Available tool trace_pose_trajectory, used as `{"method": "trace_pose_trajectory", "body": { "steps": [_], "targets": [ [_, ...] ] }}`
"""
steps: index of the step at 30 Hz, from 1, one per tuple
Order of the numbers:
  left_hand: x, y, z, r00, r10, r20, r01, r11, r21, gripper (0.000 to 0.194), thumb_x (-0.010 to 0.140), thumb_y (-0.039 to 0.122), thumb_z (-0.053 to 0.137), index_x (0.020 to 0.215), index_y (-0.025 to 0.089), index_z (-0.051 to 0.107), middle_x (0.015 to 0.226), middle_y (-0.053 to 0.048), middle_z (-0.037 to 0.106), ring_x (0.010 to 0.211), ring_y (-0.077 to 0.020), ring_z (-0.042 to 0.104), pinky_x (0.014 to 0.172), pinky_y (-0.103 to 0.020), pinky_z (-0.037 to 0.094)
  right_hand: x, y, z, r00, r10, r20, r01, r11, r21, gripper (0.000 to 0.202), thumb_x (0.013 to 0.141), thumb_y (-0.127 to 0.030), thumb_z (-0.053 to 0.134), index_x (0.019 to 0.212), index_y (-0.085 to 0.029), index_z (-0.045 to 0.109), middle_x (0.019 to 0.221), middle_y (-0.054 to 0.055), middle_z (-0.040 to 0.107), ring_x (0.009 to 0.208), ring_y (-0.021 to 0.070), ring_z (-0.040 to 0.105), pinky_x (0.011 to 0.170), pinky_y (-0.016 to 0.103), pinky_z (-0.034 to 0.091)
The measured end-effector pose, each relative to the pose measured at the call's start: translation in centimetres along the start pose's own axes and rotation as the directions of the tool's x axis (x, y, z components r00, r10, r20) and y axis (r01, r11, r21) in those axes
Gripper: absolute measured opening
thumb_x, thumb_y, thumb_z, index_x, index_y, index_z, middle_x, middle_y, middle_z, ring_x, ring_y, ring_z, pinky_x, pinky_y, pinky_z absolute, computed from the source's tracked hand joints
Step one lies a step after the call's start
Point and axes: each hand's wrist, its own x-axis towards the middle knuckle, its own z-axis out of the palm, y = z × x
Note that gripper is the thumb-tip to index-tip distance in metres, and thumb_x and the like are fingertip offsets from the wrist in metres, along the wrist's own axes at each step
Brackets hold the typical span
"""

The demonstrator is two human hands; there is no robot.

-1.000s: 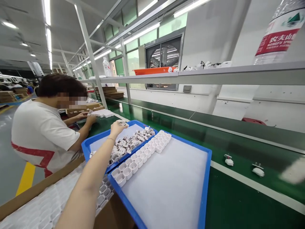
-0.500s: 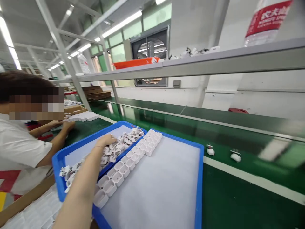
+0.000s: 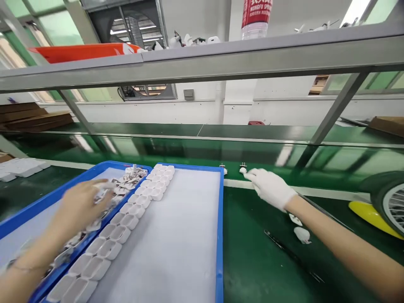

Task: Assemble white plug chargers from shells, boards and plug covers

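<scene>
My left hand (image 3: pixel 82 205), bare and blurred by motion, is closed on a small white plastic part (image 3: pixel 105 187) above the left blue tray (image 3: pixel 107 164). Many similar white parts with metal bits (image 3: pixel 131 176) lie in that tray. My right hand (image 3: pixel 272 188) wears a white glove and reaches over the green belt. Its fingers stretch toward a small white piece with metal prongs (image 3: pixel 243 170), the fingertips at its edge; contact is hard to judge. Another such piece (image 3: pixel 223 170) sits just left of it, by the tray corner.
White open boxes (image 3: pixel 120 233) stand in rows along the left side of the right blue tray (image 3: pixel 220 235). Black tweezers (image 3: pixel 290 252) and white pieces (image 3: pixel 302 234) lie under my right arm. A spoked wheel (image 3: pixel 393 206) stands at right. A shelf (image 3: pixel 202 61) crosses above.
My view has swung right, and the co-worker is out of sight. My left hand has lifted from the pile with a white part. My gloved right hand has come into view over the belt.
</scene>
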Motion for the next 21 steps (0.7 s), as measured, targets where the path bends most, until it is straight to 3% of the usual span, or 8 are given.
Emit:
{"method": "trace_pose_trajectory", "body": {
  "steps": [3,5,8,12,16,19,21],
  "targets": [
    [-2.3,6.4,-2.2,0.962,0.271,0.029,-0.272,0.953,0.133,0.029,0.086,0.032,0.046,0.074,0.017,0.067,0.109,-0.011,0.069,0.106,-0.0323,0.059,0.1,-0.051,0.041,5.8,0.8,2.4,0.998,0.003,0.065,-0.002,1.0,-0.008,0.07,0.071,0.012,0.043,0.133,-0.021,0.049,0.143,0.01,0.043,0.125,0.0277,0.045,0.089,0.036,0.046],
    [-3.6,9.5,-3.4,0.925,0.376,0.05,-0.379,0.911,0.164,0.027,0.086,0.023,0.048,0.069,0.016,0.068,0.111,-0.013,0.068,0.108,-0.0321,0.058,0.103,-0.051,0.038,7.8,0.7,3.9,0.994,0.028,0.101,-0.029,1.0,0.002,0.057,0.076,0.009,0.045,0.125,-0.018,0.054,0.133,0.012,0.052,0.113,0.025,0.055,0.084,0.035,0.048],
    [-5.0,12.0,-4.5,0.914,0.396,0.093,-0.406,0.9,0.157,0.024,0.084,0.016,0.05,0.07,0.015,0.069,0.107,-0.014,0.068,0.105,-0.0298,0.059,0.101,-0.048,0.04,7.9,0.0,4.7,0.994,0.037,0.106,-0.039,0.999,0.017,0.024,0.087,-0.005,0.047,0.104,-0.012,0.062,0.102,0.011,0.064,0.085,0.0213,0.062,0.073,0.034,0.048],
    [-5.6,12.3,-4.4,0.932,0.33,0.151,-0.348,0.931,0.108,0.021,0.084,0.014,0.051,0.074,0.015,0.069,0.109,-0.014,0.067,0.105,-0.0284,0.059,0.098,-0.045,0.042,3.9,-0.5,3.4,0.998,-0.051,0.043,0.047,0.995,0.085,0.021,0.092,-0.015,0.04,0.093,-0.015,0.061,0.09,0.011,0.062,0.072,0.0194,0.059,0.067,0.031,0.042],
    [-5.4,12.7,-3.1,0.927,0.349,0.139,-0.357,0.933,0.037,0.019,0.084,0.018,0.052,0.081,0.013,0.07,0.115,-0.017,0.065,0.106,-0.0315,0.059,0.095,-0.048,0.044,-3.5,-0.7,1.4,0.974,-0.218,0.061,0.205,0.964,0.168,0.018,0.094,-0.022,0.042,0.095,-0.022,0.06,0.093,0.004,0.062,0.079,0.0164,0.058,0.072,0.026,0.042],
    [-4.6,14.6,-2.4,0.925,0.37,0.085,-0.359,0.925,-0.121,0.023,0.086,0.025,0.051,0.094,0.012,0.069,0.119,-0.018,0.063,0.109,-0.0338,0.057,0.094,-0.05,0.045,-8.4,-1.7,-0.2,0.894,-0.432,0.118,0.414,0.898,0.152,0.019,0.088,-0.013,0.048,0.097,-0.021,0.062,0.101,0.007,0.064,0.078,0.0173,0.059,0.072,0.028,0.043],
    [-3.9,16.9,-2.9,0.93,0.365,0.047,-0.338,0.898,-0.281,0.03,0.088,0.03,0.05,0.109,0.014,0.064,0.123,-0.016,0.061,0.112,-0.0331,0.056,0.094,-0.05,0.045,-10.4,-2.4,-1.4,0.908,-0.394,0.141,0.376,0.916,0.139,0.029,0.083,-0.007,0.051,0.106,-0.022,0.061,0.12,0.009,0.059,0.084,0.0185,0.06,0.073,0.03,0.044]
  ]
}}
